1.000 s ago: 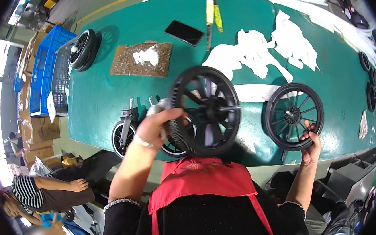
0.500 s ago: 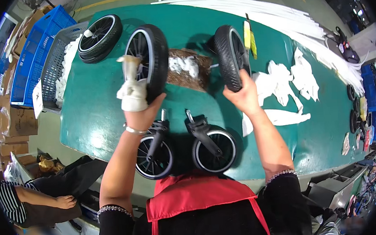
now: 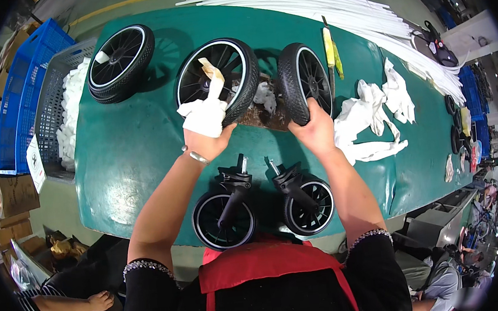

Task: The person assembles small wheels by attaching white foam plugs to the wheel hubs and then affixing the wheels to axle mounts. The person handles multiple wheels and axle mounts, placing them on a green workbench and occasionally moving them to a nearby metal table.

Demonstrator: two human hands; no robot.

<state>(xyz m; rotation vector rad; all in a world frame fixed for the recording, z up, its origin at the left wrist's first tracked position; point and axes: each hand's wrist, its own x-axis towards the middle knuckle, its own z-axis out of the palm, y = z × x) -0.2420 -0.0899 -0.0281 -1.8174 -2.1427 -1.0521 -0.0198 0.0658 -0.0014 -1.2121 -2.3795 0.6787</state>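
My left hand (image 3: 209, 136), bearing a white cloth (image 3: 205, 115) across its fingers, grips the lower rim of a black spoked wheel (image 3: 248, 61). The cloth covers most of those fingers. On the right, my right hand (image 3: 316, 127) has its thumb and fingers closed round the lower edge of a second wheel (image 3: 292, 86), which stands upright. Between and behind the wheels lies a brown block (image 3: 274, 115) with crumpled white material (image 3: 265, 98) on it. Nearer me are two small caster wheels, a left one (image 3: 225, 221) and a right one (image 3: 309, 208), with black forks and metal stems pointing away.
Another wheel (image 3: 121, 64) lies at the table's far left. White rags (image 3: 369, 109) and a yellow-handled tool (image 3: 329, 51) rest on the green table (image 3: 125, 160). Long white tubes (image 3: 307, 11) line its far edge. A grey crate (image 3: 50, 122), a blue crate (image 3: 15, 111) and a person's hand (image 3: 100, 301) are at left.
The left wheel has turned to show more of its spoked face, and the cloth-covered hand lies across it. The two held wheels are closer together. The whole view has shifted slightly.
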